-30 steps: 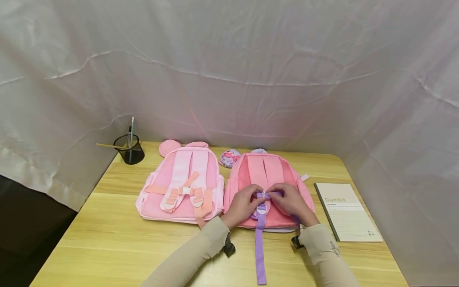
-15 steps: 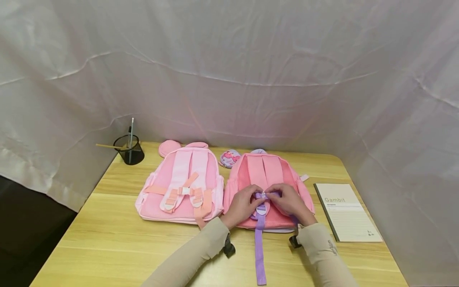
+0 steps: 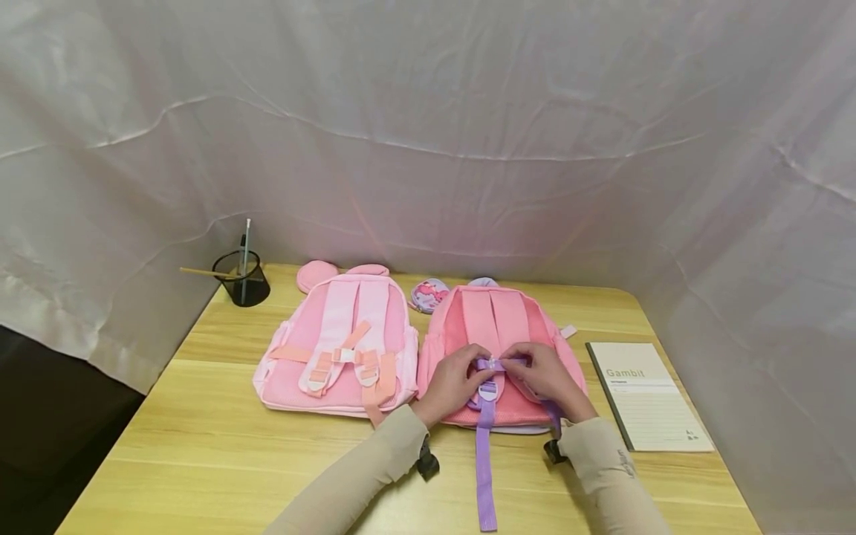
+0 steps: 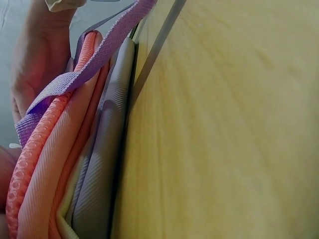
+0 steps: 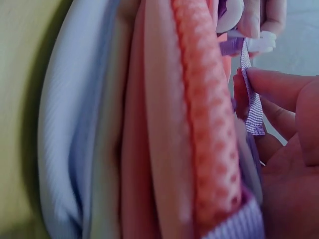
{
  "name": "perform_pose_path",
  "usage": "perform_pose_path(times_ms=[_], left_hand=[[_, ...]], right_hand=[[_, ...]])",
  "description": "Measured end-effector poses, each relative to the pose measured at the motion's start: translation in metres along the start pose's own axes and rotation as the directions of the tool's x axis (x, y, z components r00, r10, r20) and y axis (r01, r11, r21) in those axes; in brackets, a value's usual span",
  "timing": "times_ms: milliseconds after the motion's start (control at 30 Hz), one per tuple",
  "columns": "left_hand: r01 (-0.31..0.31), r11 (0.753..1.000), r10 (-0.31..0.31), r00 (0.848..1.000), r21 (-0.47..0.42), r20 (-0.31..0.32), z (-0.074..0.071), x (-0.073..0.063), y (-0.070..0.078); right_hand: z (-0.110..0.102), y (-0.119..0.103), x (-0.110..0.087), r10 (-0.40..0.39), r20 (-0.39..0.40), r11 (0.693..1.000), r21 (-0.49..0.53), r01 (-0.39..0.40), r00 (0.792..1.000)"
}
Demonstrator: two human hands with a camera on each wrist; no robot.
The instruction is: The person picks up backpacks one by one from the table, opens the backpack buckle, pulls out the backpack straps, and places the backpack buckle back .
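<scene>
A coral-pink backpack (image 3: pixel 466 323) lies with its straps facing up. Both hands meet over its middle, at a small white plastic buckle (image 5: pixel 261 42) on purple webbing. My left hand (image 3: pixel 449 383) pinches the buckle, its fingertips against it in the right wrist view. With thumb and finger, my right hand (image 5: pixel 291 144) pinches the purple strap (image 5: pixel 254 112) beside the buckle; the strap's short end sticks out below the fingertips. A long purple strap tail (image 3: pixel 484 461) hangs from a white adjuster (image 3: pixel 488 390) onto the table. Fingers partly hide the buckle in the head view.
To the left lies a light pink backpack (image 3: pixel 304 327) with orange straps and a white buckle. A notebook (image 3: pixel 649 397) is at the right. Behind on the left stands a black mesh pen cup (image 3: pixel 247 291). A round printed pouch (image 3: pixel 429 294) sits between the bags.
The right hand and wrist shift very slightly right, after a slight move left. Both hands keep their hold at the buckle; the bags stay in place.
</scene>
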State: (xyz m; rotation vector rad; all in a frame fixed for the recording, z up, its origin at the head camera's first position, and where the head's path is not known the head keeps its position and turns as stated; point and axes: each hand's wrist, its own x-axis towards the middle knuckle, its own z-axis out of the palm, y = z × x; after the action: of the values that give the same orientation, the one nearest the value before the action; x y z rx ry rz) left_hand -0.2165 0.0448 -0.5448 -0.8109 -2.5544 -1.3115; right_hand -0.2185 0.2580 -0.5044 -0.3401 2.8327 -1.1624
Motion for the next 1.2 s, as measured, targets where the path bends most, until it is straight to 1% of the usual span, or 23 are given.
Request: perform_pose_path(times_ms=[200,267,433,533,867,1033,1200], left_hand=[[0.003,1.000,-0.003,1.000,-0.004,0.001,0.0015,0.0003,-0.0014],[0.004,1.000,-0.004,1.000,-0.009,0.002,0.0019,0.0006,-0.0012],[0.013,1.000,-0.013,1.000,-0.014,0.007,0.0012,0.0005,0.0002],[0.016,1.000,-0.015,1.000,-0.008,0.010,0.0006,0.0002,0.0004],[0.023,0.999,-0.023,1.000,-0.024,0.008,0.0003,-0.0005,0.0007],[0.015,1.000,-0.015,1.000,-0.011,0.003,0.0009,-0.0007,0.0003],[0.023,1.000,-0.023,1.000,-0.002,0.004,0.0007,-0.0005,-0.0004]], right_hand=[[0.0034,-0.0051,0.0027,-0.013,0.014,1.000,0.003,0.013,1.000],[0.0036,-0.0042,0.0022,-0.003,0.012,1.000,0.012,0.003,1.000],[-0.0024,0.0006,-0.0020,0.008,0.008,1.000,0.009,-0.008,1.000],[-0.0047,0.0013,-0.0033,-0.007,-0.003,1.000,-0.014,0.007,1.000],[0.0037,-0.0064,0.0007,-0.013,0.003,1.000,-0.021,0.013,1.000],[0.0008,-0.0029,-0.0029,-0.008,-0.004,1.000,0.004,0.008,1.000],[-0.0017,0.0000,-0.0044,-0.016,-0.010,1.000,-0.002,0.016,1.000]])
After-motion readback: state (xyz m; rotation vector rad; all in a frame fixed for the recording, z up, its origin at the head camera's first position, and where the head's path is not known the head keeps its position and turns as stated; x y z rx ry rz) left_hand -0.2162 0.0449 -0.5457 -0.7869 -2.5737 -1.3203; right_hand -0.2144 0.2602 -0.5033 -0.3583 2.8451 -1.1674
